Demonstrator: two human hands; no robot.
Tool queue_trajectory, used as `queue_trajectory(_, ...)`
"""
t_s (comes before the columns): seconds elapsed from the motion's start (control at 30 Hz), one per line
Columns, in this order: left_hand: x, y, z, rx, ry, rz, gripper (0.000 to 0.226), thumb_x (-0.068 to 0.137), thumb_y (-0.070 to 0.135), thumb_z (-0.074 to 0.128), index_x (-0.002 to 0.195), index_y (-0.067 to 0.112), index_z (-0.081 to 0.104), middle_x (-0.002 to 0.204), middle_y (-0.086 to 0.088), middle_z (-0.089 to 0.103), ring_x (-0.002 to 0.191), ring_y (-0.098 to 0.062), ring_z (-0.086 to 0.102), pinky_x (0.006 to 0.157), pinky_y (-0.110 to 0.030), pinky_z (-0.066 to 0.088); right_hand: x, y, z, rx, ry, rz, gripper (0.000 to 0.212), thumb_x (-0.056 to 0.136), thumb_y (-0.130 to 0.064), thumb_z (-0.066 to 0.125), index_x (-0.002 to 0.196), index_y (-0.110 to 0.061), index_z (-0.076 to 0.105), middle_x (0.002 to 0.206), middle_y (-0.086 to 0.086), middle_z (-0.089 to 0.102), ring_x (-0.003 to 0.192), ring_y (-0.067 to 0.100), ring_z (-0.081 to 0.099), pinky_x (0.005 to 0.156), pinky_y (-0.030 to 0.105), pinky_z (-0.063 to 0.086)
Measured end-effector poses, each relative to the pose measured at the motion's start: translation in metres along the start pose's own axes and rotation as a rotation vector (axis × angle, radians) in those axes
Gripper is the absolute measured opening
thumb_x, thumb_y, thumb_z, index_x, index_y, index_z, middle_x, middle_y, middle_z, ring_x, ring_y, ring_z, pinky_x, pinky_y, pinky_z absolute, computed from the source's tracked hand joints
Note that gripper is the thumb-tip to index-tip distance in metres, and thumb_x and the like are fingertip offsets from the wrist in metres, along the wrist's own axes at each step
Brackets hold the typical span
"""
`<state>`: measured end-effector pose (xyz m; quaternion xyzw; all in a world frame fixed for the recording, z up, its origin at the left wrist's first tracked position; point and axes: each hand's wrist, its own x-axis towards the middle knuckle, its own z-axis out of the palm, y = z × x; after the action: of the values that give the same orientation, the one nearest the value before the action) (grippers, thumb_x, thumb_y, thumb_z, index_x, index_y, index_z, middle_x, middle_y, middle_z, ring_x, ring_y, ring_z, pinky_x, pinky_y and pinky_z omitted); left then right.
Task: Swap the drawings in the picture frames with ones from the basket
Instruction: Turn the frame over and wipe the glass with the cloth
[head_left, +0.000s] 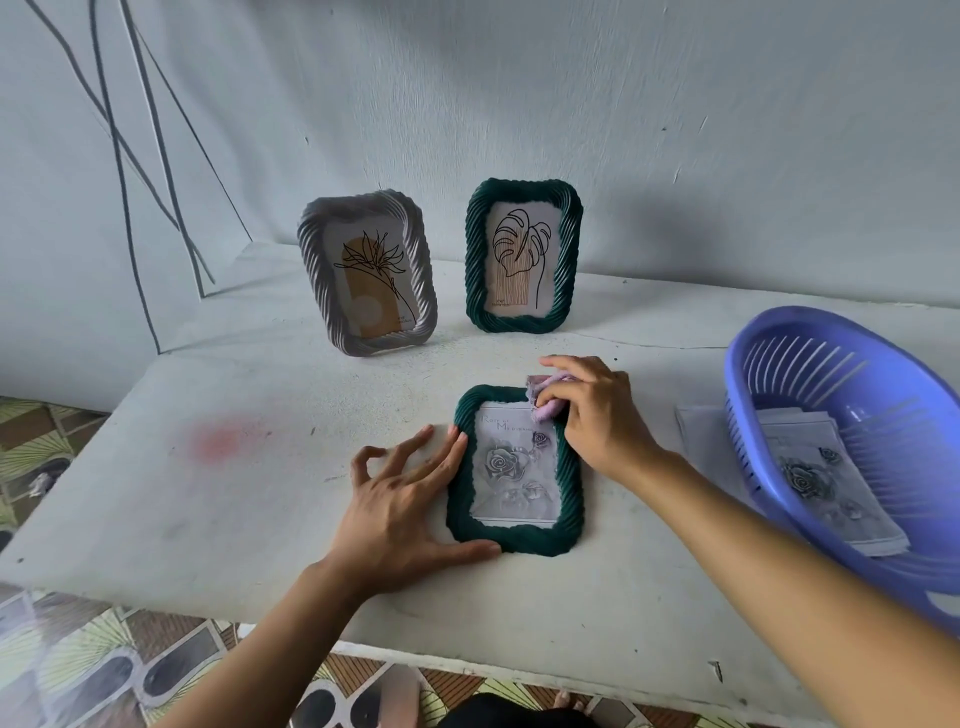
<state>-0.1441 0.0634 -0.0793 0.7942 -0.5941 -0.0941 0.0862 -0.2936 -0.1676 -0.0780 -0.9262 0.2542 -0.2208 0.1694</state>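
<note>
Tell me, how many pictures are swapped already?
One looks done: the dark green rope-edged frame lying flat shows a grey rose print like those in the blue plastic basket. In hand: the right hand wipes it with a pink cloth while the left hand steadies it. Left: the upright grey frame and upright green frame show line drawings.

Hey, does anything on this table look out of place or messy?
A faint pinkish-red smudge stains the white tabletop, left of the dark green rope-pattern frame lying flat. A loose white sheet also pokes out from under the blue plastic basket.
</note>
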Motion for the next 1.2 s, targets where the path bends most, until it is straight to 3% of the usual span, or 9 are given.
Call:
queue_trajectory(0.1,-0.001,0.001,-0.001,-0.015,-0.007,0.002,0.112,0.065,0.101,0.029,0.156,0.043,-0.001,0.161,0.025,0.008,0.151,-0.003,-0.003,0.117,-0.053,0.005,-0.001,-0.006,0.001,0.228,0.102,0.228,0.05,0.082,0.018,0.047,0.101,-0.017,0.077,0.123,0.0,0.064,0.111,0.011,0.058,0.1,0.023,0.043)
queue_trajectory(0.2,-0.001,0.002,-0.004,-0.066,-0.007,0.007,0.114,0.065,0.101,0.033,0.157,0.041,0.005,0.162,0.024,0.007,0.151,-0.003,-0.002,0.118,-0.049,0.003,-0.009,-0.009,-0.001,0.555,0.183,0.488,0.039,0.087,0.004,0.051,0.106,-0.021,0.074,0.096,-0.007,0.074,0.07,0.005,0.062,0.071,0.025,0.052)
queue_trajectory(0.3,0.0,0.003,-0.006,-0.091,-0.024,-0.024,0.111,0.066,0.101,0.031,0.157,0.042,0.008,0.161,0.026,0.001,0.149,0.002,-0.007,0.118,-0.045,0.003,-0.02,-0.011,-0.008,0.757,0.235,0.593,0.028,0.087,-0.008,0.054,0.103,-0.026,0.068,0.062,-0.004,0.061,0.051,0.015,0.049,0.056,0.033,0.039)
queue_trajectory(0.43,0.006,0.026,-0.014,-0.299,0.125,-0.133,0.077,0.082,0.087,0.026,0.145,0.045,0.043,0.155,0.023,0.031,0.145,-0.002,0.02,0.112,-0.041,0.022,-0.032,-0.036,-0.029,0.921,0.306,0.582,0.023,0.092,0.002,0.057,0.105,-0.014,0.067,0.07,0.019,0.062,0.059,0.017,0.052,0.048,0.025,0.042)
queue_trajectory(0.6,0.022,0.079,-0.047,-0.977,0.058,-0.146,0.051,0.096,0.059,0.044,0.139,0.035,0.053,0.137,0.016,0.058,0.117,0.005,0.056,0.091,-0.013,0.048,-0.038,-0.065,-0.044,0.872,0.263,0.416,0.026,0.088,-0.007,0.07,0.109,-0.021,0.07,0.104,-0.008,0.074,0.101,0.009,0.068,0.085,0.023,0.054)
queue_trajectory(0.77,0.036,0.097,-0.076,-1.528,0.148,-0.251,0.027,0.103,0.024,0.05,0.118,0.007,0.064,0.106,-0.015,0.074,0.098,-0.03,0.072,0.082,-0.039,0.06,-0.037,-0.09,-0.049,0.929,0.262,0.267,0.03,0.083,-0.015,0.078,0.112,-0.016,0.071,0.116,-0.006,0.069,0.114,0.015,0.064,0.093,0.029,0.053)
queue_trajectory(0.83,0.037,0.087,-0.079,-1.554,0.18,-0.271,0.026,0.101,0.02,0.052,0.117,0.003,0.064,0.103,-0.016,0.074,0.094,-0.027,0.073,0.076,-0.034,0.059,-0.036,-0.094,-0.05,0.892,0.261,0.22,0.029,0.086,-0.009,0.074,0.114,-0.016,0.071,0.117,-0.007,0.068,0.116,0.014,0.062,0.092,0.024,0.052)
queue_trajectory(0.97,0.029,0.061,-0.083,-1.457,0.188,-0.284,0.027,0.094,0.016,0.063,0.12,0.012,0.066,0.106,-0.013,0.075,0.099,-0.029,0.072,0.085,-0.042,0.06,-0.028,-0.097,-0.048,0.958,0.261,0.334,0.033,0.085,-0.007,0.074,0.113,-0.021,0.067,0.107,-0.007,0.071,0.106,0.01,0.067,0.085,0.023,0.055)
queue_trajectory(1.2,0.015,0.008,-0.087,-1.354,0.246,-0.37,0.027,0.096,0.004,0.058,0.121,0.016,0.06,0.097,-0.017,0.075,0.092,-0.033,0.072,0.077,-0.043,0.056,-0.017,-0.103,-0.036,1.031,0.052,0.31,0.036,0.08,-0.003,0.078,0.108,-0.019,0.061,0.096,0.002,0.07,0.092,0.019,0.072,0.08,0.039,0.061)
